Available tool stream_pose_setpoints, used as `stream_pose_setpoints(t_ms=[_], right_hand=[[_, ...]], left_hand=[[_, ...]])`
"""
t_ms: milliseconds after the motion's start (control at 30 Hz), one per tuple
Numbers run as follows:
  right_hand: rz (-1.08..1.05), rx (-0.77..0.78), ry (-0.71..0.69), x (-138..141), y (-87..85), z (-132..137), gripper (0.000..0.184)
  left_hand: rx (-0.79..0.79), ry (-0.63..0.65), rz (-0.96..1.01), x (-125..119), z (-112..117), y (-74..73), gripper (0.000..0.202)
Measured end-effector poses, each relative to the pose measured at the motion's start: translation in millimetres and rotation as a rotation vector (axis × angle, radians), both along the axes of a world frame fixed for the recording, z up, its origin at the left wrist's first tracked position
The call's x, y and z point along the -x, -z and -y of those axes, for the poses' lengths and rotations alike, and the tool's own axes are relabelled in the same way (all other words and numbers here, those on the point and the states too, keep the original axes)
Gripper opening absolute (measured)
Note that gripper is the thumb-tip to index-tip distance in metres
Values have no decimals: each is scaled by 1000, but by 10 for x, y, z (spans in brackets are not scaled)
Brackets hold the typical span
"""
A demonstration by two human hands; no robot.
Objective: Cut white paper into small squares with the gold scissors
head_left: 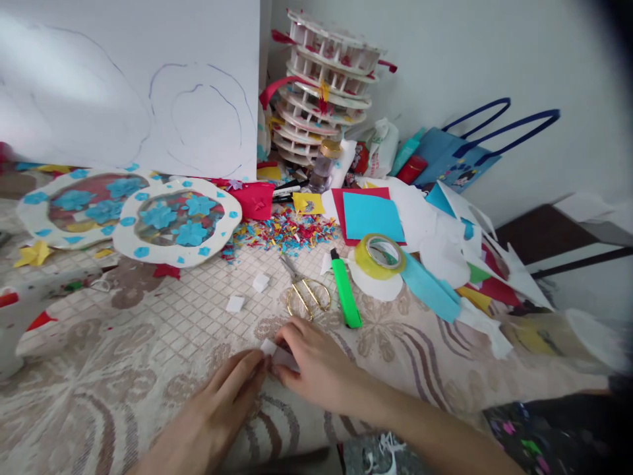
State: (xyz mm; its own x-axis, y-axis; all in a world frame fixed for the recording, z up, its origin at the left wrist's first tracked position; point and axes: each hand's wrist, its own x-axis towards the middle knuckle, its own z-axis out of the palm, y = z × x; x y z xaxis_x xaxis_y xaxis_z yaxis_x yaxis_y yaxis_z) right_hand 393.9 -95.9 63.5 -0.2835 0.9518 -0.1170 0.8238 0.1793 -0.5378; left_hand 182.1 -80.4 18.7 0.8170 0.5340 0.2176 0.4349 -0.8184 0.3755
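So a small white piece (285, 358) is being held low down at the near side of the patterned tablecloth (168, 323), right between both hands. By the right hand (319, 369) it's pinched, thumb below and fingers curled over the top, with pretty much no gap left. The left hand (217, 399) is brought in from the other side, fingers bunched together and tips touching the piece's left end; how firmly it's gripped there can't be told, since the thumb is mostly hidden. Just beyond, two little white bits (235, 304) are left lying on the cloth, and gold-handled scissors (297, 278) are laid near the right hand with a bright green cutter (345, 290) just beside them. A yellow tape roll (364, 262) is parked to the right of that, partly on a white paper disc (378, 287). Further back, a load of colourful paper scraps (301, 231) is scattered, and two white rings (224, 235) decorated with blue pieces are overlapped on the left.
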Motion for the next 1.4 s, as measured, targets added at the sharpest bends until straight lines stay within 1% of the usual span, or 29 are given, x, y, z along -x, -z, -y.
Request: stream_pose_setpoints(t_ms=[100,200,267,367,567,633,700,767,833,900,1000,1033,1100,1167,1233,1267,1333,1367,1400], right_hand=[[19,-13,6,24,20,26,27],[83,-44,31,71,64,40,22],[142,-71,37,100,88,39,18],[197,-119,32,131,114,33,14],[201,-198,57,158,171,52,14],[192,-210,60,154,183,64,13],[174,-229,64,134,185,70,12],[147,-275,57,92,179,66,11],[119,-363,15,35,169,48,10],[114,-471,-68,-23,155,18,9],[167,-633,-187,-80,131,-42,9],[189,-675,-217,-88,122,-62,10],[215,-730,-257,-97,98,-102,11],[211,-728,-263,-115,61,-144,13],[166,-691,-241,-173,6,-191,17],[130,-667,-215,-223,-25,-218,23],[63,-626,-103,-369,-83,-276,35],[52,-612,-13,-459,-102,-305,38],[73,-589,98,-554,-111,-332,36]], left_hand=[[-121,24,-85,19,49,67,62],[-207,24,-101,29,73,112,62],[-236,28,-84,30,73,125,62],[-232,30,-55,22,57,108,60],[-164,54,-39,6,41,23,56],[-108,50,-31,21,51,29,55],[-28,18,-7,41,58,39,55],[72,-71,60,51,43,25,54],[216,-205,178,35,-12,-35,50],[457,-306,291,-19,-111,-135,43],[909,-287,439,-153,-301,-290,25],[1026,-266,466,-203,-363,-327,22],[1169,-263,487,-295,-469,-375,21],[1205,-281,474,-365,-553,-399,22],[1167,-283,462,-418,-631,-420,22],[1135,-277,461,-441,-674,-432,21],[1064,-262,485,-490,-774,-458,20],[1030,-255,505,-516,-828,-468,20],[993,-251,534,-543,-882,-475,19]])
